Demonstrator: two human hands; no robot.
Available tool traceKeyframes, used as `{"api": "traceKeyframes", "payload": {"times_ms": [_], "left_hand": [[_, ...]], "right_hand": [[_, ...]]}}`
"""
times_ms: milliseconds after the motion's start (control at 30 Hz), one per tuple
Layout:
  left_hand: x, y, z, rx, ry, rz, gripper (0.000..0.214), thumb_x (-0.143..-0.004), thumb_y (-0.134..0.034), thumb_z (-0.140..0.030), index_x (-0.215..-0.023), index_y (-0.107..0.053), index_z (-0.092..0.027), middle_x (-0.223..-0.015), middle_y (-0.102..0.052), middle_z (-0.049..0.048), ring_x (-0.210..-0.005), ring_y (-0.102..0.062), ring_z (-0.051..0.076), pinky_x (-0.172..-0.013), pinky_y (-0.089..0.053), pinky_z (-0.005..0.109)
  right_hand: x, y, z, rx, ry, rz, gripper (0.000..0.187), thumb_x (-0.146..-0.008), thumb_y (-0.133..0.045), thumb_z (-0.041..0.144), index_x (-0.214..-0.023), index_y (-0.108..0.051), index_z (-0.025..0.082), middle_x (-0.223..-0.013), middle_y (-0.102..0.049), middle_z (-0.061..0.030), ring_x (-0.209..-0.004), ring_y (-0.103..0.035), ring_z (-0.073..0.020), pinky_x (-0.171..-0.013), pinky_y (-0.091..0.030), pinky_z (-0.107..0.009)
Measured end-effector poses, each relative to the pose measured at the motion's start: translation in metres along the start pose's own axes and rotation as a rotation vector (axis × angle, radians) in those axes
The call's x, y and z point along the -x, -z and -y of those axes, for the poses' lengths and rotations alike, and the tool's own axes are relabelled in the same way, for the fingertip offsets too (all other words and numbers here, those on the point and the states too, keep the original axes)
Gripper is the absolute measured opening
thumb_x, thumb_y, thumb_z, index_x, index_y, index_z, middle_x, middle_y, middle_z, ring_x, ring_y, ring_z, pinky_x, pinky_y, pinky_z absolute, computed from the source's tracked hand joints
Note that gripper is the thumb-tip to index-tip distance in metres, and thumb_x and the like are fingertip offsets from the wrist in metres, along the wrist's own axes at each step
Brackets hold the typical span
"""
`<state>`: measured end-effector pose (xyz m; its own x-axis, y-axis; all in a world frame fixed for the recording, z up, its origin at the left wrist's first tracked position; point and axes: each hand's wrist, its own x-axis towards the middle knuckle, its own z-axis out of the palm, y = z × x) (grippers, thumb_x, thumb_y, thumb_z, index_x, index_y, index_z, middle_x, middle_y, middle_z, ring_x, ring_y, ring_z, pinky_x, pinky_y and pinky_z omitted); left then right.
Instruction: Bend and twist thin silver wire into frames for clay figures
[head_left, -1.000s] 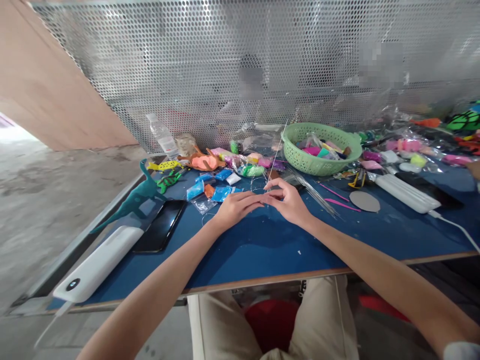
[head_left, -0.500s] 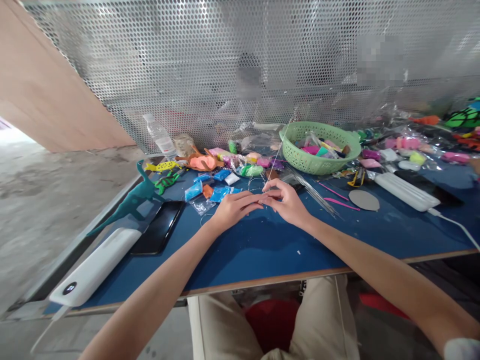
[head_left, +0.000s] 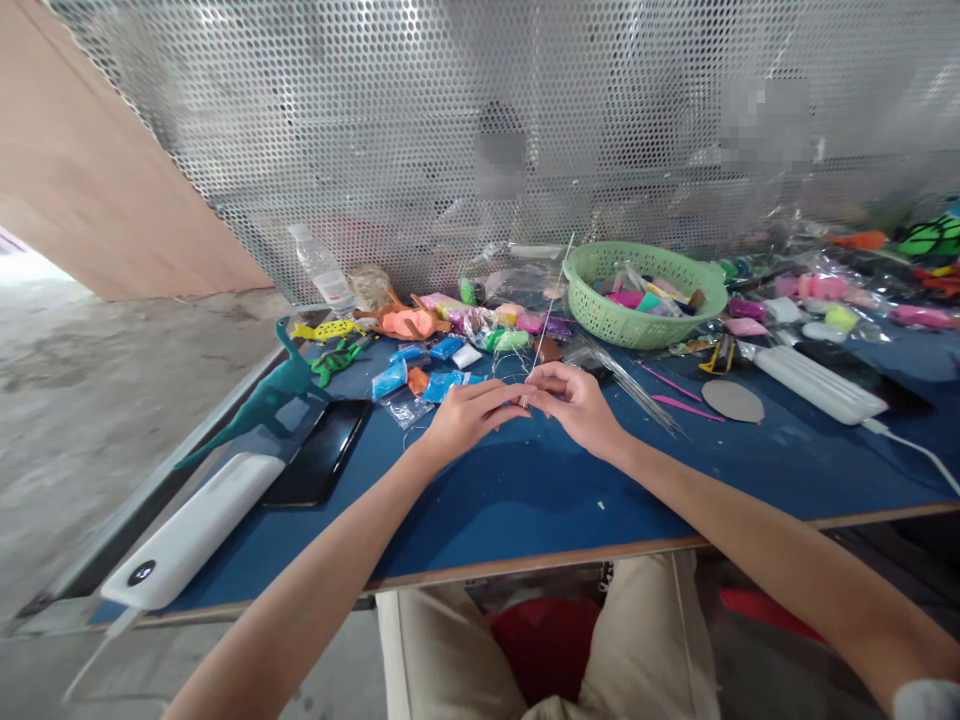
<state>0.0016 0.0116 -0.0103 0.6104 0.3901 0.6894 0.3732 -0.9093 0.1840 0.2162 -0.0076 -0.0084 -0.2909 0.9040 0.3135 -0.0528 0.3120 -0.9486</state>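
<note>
Perforated metal screen (head_left: 420, 150), upright, beyond left grip (head_left: 472, 415) and right grip (head_left: 574, 405); probably a backstop to the goods in front of it.

Blue worktop (head_left: 480, 510), beneath both grips. Forearms reach in over its near edge, presumably for steadiness.

Green basket (head_left: 622, 322), beyond and to the right of the right grip; coloured pieces inside, likely kept together by its wall.

Teal long-necked figure (head_left: 274, 385), left of the left grip, by the side edge; seemingly stood aside from the elbows.

White power bank (head_left: 195, 530), nearer and further left; cable runs off the near edge, which may explain the corner spot.

Dark phone (head_left: 319, 455), flat, between power bank and left grip.

Bundle of thin rods (head_left: 630, 380), slantwise, just beyond and right of the right grip; apparently laid for reach.

Blue packets (head_left: 390, 378), several, beyond and left of the left grip.

Grey disc (head_left: 733, 400), flat, right of the right grip; purpose unclear.

Pink tools (head_left: 686, 407), two, between rods and disc.

Wire (head_left: 551, 310), single, thin: pinched in the right grip's fingertips, slanting up and away. Left grip's fingers meet them, perhaps as support; whether they pinch too, cannot tell.
</note>
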Motion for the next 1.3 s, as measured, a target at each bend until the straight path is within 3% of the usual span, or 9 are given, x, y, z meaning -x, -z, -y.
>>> {"api": "traceKeyframes", "payload": {"times_ms": [200, 400, 700, 867, 1167, 1300], "left_hand": [[0.0, -0.001, -0.001, -0.064, -0.054, -0.062, 0.033, -0.094, -0.068, -0.027, -0.126, -0.066, -0.021, -0.088, -0.074, 0.0023, -0.062, -0.064, 0.008, -0.06, -0.048, 0.02], [0.002, 0.001, 0.001, -0.163, -0.124, -0.111, 0.038, -0.092, -0.071, -0.03, -0.128, -0.063, -0.022, -0.09, -0.076, 0.0021, -0.074, -0.071, 0.013, -0.069, -0.053, 0.023], [-0.002, 0.001, -0.004, -0.167, -0.175, -0.191, 0.039, -0.088, -0.076, -0.027, -0.124, -0.065, -0.018, -0.084, -0.075, 0.0016, -0.068, -0.069, 0.011, -0.065, -0.052, 0.022], [-0.005, 0.007, -0.008, -0.124, -0.182, -0.121, 0.036, -0.089, -0.074, -0.021, -0.124, -0.065, -0.021, -0.098, -0.077, 0.0033, -0.079, -0.071, 0.013, -0.071, -0.054, 0.024], [-0.002, 0.001, -0.003, -0.191, -0.136, -0.041, 0.04, -0.093, -0.07, -0.03, -0.131, -0.061, -0.023, -0.084, -0.074, 0.0, -0.065, -0.064, 0.009, -0.064, -0.05, 0.022], [-0.001, 0.0, -0.002, -0.204, -0.152, -0.034, 0.039, -0.093, -0.07, -0.027, -0.131, -0.061, -0.023, -0.087, -0.074, 0.001, -0.07, -0.065, 0.011, -0.067, -0.05, 0.023]], "right_hand": [[0.001, -0.001, 0.004, -0.028, 0.032, -0.005, 0.022, -0.085, -0.074, 0.039, -0.095, -0.071, 0.02, -0.088, -0.075, -0.0054, -0.082, -0.07, -0.0207, -0.076, -0.054, -0.035], [0.003, -0.002, 0.005, -0.014, 0.027, -0.01, 0.022, -0.084, -0.075, 0.04, -0.093, -0.072, 0.02, -0.086, -0.074, -0.0048, -0.077, -0.067, -0.0189, -0.074, -0.052, -0.034], [0.005, -0.006, 0.006, -0.013, 0.093, -0.063, 0.022, -0.086, -0.074, 0.041, -0.093, -0.07, 0.021, -0.086, -0.071, -0.0037, -0.074, -0.063, -0.0177, -0.067, -0.05, -0.031], [0.007, -0.007, 0.01, 0.212, 0.256, -0.167, 0.011, -0.089, -0.07, 0.033, -0.088, -0.071, 0.022, -0.09, -0.069, -0.0026, -0.072, -0.054, -0.0156, -0.069, -0.046, -0.032], [0.003, 0.001, 0.012, 0.236, 0.223, -0.095, 0.015, -0.093, -0.063, 0.035, -0.089, -0.067, 0.021, -0.087, -0.068, -0.0039, -0.078, -0.06, -0.0182, -0.074, -0.049, -0.032], [0.0, 0.005, 0.011, 0.229, 0.216, -0.063, 0.015, -0.092, -0.064, 0.034, -0.087, -0.065, 0.02, -0.085, -0.066, -0.0035, -0.077, -0.061, -0.0178, -0.073, -0.05, -0.032]]}}
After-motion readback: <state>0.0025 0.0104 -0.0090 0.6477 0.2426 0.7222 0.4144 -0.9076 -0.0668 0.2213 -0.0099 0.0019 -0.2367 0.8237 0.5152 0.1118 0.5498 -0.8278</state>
